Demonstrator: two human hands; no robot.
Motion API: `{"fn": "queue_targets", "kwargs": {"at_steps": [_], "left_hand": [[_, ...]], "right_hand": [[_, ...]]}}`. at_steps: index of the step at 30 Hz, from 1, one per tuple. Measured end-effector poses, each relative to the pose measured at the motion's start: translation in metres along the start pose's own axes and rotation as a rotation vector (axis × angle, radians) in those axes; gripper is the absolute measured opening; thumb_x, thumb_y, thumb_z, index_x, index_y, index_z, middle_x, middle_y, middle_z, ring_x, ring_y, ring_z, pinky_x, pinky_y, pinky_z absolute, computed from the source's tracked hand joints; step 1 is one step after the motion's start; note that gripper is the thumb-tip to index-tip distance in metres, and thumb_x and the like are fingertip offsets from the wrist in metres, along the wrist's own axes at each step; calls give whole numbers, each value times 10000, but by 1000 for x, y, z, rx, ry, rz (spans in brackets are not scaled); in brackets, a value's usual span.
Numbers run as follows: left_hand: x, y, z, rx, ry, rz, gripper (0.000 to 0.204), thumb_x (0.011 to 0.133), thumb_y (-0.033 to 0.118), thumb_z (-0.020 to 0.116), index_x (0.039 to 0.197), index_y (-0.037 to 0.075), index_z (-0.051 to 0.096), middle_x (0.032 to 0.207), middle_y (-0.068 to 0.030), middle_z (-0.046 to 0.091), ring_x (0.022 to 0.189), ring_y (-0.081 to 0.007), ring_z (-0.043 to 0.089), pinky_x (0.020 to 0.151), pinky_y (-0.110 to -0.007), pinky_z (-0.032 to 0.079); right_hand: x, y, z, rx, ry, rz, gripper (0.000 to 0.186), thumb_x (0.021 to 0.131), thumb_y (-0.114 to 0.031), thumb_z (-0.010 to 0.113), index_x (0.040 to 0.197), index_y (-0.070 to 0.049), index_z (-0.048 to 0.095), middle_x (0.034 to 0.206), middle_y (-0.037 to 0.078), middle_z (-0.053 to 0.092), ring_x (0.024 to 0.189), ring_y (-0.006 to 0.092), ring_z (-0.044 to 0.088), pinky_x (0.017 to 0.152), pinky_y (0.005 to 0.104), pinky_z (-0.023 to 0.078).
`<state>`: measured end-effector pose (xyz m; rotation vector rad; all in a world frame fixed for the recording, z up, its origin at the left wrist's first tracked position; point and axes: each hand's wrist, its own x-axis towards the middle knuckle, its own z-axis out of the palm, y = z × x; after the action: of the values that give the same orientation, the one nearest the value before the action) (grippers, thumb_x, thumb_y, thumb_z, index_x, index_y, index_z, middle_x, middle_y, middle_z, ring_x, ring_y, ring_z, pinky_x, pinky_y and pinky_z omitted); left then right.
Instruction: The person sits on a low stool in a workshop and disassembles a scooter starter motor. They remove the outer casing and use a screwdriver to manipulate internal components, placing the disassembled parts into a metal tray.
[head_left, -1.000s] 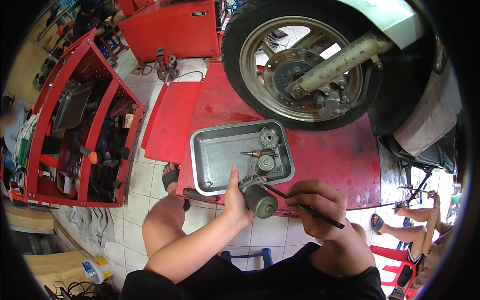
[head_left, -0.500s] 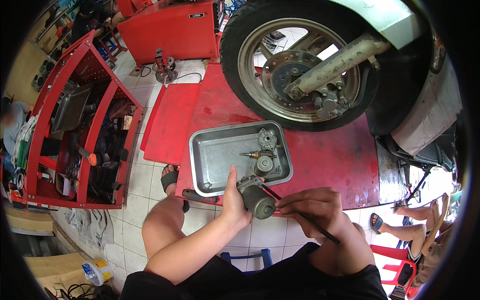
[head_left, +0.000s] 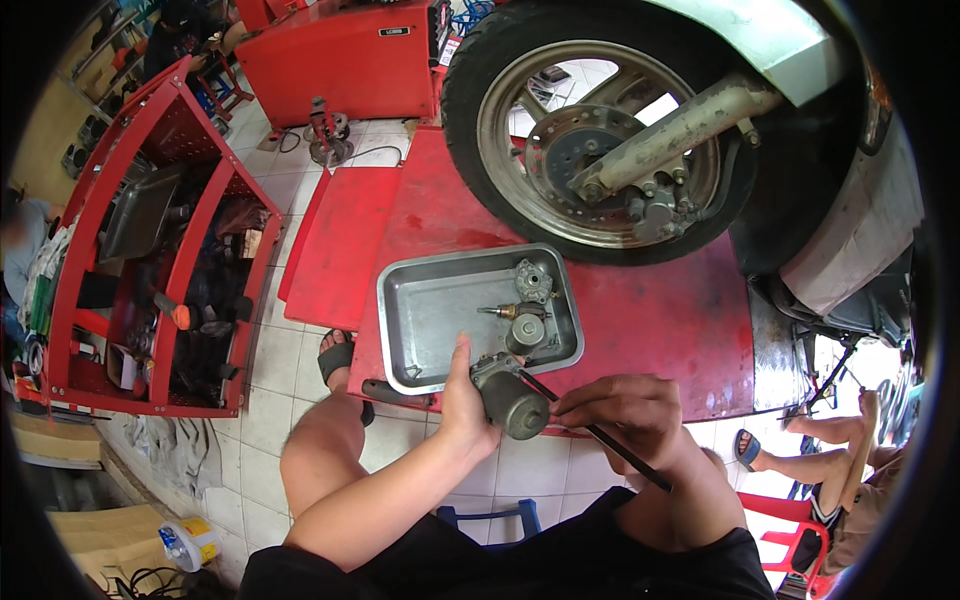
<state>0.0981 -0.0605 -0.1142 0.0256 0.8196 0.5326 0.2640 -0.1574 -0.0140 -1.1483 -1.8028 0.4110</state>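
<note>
A dark grey cylindrical motor (head_left: 517, 405) with a flanged metal end is held in my left hand (head_left: 464, 408), just past the near edge of a metal tray. My right hand (head_left: 625, 405) pinches a long thin dark rod (head_left: 632, 459). The rod's far tip meets the motor near its flanged end; whatever it engages there is too small to make out. Inside the shallow metal tray (head_left: 420, 262) lie a round cast metal part (head_left: 533, 281), a shafted part (head_left: 510, 311), a short metal cylinder (head_left: 526, 334) and some small bits.
The tray stands on a red platform (head_left: 660, 330). Beyond it rises a motorcycle front wheel (head_left: 465, 140) with a brake disc. A red tool rack (head_left: 85, 215) is at left, a dark-handled tool (head_left: 385, 391) by the tray. Another person sits at lower right.
The motor stays in my left hand almost unmoved. My right hand has shifted very slightly, and the rod's near end has swung a little to the left.
</note>
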Motion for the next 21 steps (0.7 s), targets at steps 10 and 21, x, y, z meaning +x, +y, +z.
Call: {"fn": "queue_targets", "kwargs": {"at_steps": [10,21], "left_hand": [[-3,-1,2,35,25,42,642,999,626,453,1129,18,615,952,-110,676,847,-207,648,769,-354,549],[3,10,-7,38,-51,44,650,990,634,454,1095,16,625,955,-123,685,848,-230,650,763,-368,546]], "right_hand": [[-5,-7,7,-235,217,54,287,702,-45,886,912,-1,695,752,86,708,550,152,670,479,263,503],[-3,-13,11,40,147,97,227,810,-63,805,1013,-8,721,790,109,743,659,218,738,562,291,572]]}}
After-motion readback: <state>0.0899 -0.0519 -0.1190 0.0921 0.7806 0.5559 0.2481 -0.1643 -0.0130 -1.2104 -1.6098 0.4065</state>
